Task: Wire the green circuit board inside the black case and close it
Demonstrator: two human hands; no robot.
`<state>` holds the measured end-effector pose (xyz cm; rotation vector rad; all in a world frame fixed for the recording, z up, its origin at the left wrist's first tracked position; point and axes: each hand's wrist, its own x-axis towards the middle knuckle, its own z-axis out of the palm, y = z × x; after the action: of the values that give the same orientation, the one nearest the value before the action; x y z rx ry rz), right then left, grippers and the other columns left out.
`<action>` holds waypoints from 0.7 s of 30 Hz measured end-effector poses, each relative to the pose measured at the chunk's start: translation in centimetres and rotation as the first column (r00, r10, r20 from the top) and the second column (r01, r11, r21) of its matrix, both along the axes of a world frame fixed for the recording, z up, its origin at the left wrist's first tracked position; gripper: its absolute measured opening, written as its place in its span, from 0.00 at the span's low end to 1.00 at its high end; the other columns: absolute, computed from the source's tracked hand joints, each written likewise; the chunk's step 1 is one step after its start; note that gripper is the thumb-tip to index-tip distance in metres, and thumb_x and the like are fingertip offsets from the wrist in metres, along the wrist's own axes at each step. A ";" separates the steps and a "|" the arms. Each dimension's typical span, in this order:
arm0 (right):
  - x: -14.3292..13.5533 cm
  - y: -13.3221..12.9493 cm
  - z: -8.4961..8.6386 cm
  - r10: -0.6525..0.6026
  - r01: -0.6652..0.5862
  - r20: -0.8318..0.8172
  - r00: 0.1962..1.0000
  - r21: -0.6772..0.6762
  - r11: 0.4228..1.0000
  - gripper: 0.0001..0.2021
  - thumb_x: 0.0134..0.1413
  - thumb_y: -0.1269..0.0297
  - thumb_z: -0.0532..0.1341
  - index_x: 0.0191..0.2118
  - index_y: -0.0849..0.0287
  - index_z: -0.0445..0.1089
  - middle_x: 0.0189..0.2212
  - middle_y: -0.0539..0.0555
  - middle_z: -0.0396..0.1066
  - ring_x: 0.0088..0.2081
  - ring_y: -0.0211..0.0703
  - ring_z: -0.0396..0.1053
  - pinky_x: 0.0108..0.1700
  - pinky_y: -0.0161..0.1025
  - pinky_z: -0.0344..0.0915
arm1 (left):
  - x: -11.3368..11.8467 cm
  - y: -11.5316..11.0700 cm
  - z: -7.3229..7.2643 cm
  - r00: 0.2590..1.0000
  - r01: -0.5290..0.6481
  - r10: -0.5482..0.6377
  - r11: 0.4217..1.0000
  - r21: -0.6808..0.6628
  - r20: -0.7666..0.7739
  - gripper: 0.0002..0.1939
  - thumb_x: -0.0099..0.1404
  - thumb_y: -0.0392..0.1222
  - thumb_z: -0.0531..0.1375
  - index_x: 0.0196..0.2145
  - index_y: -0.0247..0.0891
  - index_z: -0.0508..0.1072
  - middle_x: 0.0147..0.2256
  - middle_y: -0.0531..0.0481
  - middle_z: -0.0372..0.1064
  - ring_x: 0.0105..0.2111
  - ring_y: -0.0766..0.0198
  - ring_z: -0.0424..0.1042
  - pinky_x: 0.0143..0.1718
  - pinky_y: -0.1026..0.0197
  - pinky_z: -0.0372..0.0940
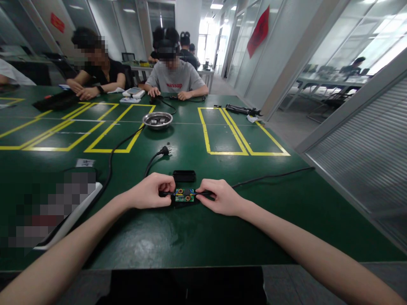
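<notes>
A small green circuit board point(185, 195) with copper-coloured coils lies between my two hands, above the green table. My left hand point(155, 190) is closed round a black cable end at the board's left side. On the right side, my right hand point(219, 196) pinches the other black cable point(270, 176), which runs off to the right across the table. Just beyond the board sits a black plastic shell point(184, 176). Under the board a dark piece shows only in part. A black plug point(164, 151) on a cable lies beyond my left hand.
A metal bowl point(157, 120) with small metal parts stands farther back. A white-edged device point(73, 216) is at the left. Yellow tape point(108, 151) marks the green table point(143, 241). A folded black stand point(243, 110) lies at the far right. People sit across the table.
</notes>
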<state>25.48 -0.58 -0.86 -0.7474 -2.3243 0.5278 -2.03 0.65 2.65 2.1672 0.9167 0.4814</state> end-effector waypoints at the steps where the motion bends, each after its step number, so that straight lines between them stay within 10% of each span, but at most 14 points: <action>1: 0.0 0.0 -0.1 -0.002 0.002 -0.012 1.000 0.013 1.000 0.04 0.63 0.68 0.61 0.35 0.57 0.69 0.30 0.52 0.74 0.30 0.40 0.71 0.33 0.35 0.65 | 0.0 -0.1 0.1 1.000 -0.007 0.007 1.000 -0.007 0.006 0.04 0.56 0.39 0.59 0.28 0.36 0.68 0.22 0.58 0.59 0.22 0.71 0.57 0.24 0.69 0.52; 21: -0.1 0.3 -0.5 -0.076 0.076 -0.015 0.997 -0.024 0.997 0.04 0.65 0.68 0.62 0.37 0.58 0.72 0.32 0.52 0.75 0.30 0.38 0.70 0.32 0.34 0.63 | 0.2 0.3 -0.7 0.997 -0.083 0.083 0.996 -0.045 0.002 0.05 0.57 0.41 0.59 0.28 0.36 0.69 0.21 0.59 0.58 0.21 0.71 0.57 0.23 0.68 0.50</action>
<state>25.42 -0.27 -1.37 -0.8362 -2.2691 0.5262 -1.88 0.93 1.92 2.0933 1.0098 0.5002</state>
